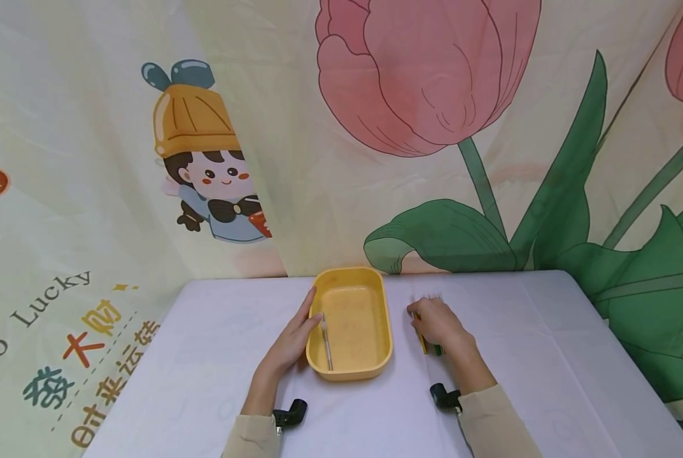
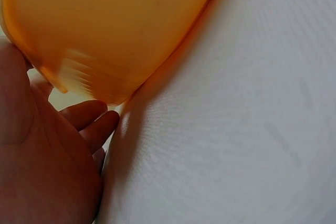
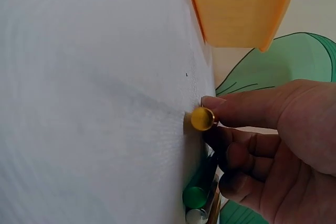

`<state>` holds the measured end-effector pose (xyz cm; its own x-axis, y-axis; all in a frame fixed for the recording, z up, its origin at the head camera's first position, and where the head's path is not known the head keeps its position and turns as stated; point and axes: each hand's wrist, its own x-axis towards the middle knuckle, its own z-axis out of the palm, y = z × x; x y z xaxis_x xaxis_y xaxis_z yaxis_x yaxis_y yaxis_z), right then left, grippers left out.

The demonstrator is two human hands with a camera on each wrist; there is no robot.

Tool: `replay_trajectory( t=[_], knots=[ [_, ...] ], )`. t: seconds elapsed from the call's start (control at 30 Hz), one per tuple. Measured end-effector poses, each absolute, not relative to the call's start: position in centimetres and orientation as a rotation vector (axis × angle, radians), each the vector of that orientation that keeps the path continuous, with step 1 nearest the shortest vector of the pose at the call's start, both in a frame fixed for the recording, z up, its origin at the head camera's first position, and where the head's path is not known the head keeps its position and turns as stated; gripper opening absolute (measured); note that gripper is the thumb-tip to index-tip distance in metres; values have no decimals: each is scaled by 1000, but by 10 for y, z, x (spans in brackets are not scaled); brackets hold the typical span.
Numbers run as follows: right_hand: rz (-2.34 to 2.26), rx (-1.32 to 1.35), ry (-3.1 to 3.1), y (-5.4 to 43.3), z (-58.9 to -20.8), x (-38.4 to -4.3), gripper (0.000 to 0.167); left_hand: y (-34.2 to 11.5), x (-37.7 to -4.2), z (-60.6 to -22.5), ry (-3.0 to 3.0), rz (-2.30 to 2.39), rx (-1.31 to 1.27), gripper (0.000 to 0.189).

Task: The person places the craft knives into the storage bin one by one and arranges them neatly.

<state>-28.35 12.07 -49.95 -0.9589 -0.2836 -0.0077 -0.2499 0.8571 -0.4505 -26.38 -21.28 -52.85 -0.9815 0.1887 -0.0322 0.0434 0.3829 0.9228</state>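
A yellow plastic tray (image 1: pixel 355 318) lies on the white-covered table. My left hand (image 1: pixel 291 340) grips its left side, thumb over the rim and fingers along the outer wall. Inside the tray, close to that side, lies one slim silver-grey pen-like stick (image 1: pixel 326 346). To the right of the tray, my right hand (image 1: pixel 440 321) pinches a yellow pen (image 3: pixel 202 119) between thumb and fingers, low over the cloth. Under the curled fingers in the right wrist view are a green pen (image 3: pixel 196 195) and a clear-ended pen (image 3: pixel 196 216), partly hidden by the hand.
The white tablecloth (image 1: pixel 524 356) spreads to both sides of the tray. Behind the table's far edge hangs a printed curtain (image 1: pixel 295 191) with tulips and a cartoon figure. Black wrist cameras sit on the left wrist (image 1: pixel 291 413) and the right wrist (image 1: pixel 445 397).
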Motion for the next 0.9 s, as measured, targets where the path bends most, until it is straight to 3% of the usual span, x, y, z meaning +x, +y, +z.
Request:
replay_trajectory(
  t=[0.43, 0.9],
  knots=[
    [-725, -431, 2980, 118, -498, -284, 20, -213, -264, -527, 2485, 1682, 232, 62],
    [-949, -401, 3078, 117, -488, -283, 41, -214, -264, -528, 2499, 1673, 243, 64]
  ],
)
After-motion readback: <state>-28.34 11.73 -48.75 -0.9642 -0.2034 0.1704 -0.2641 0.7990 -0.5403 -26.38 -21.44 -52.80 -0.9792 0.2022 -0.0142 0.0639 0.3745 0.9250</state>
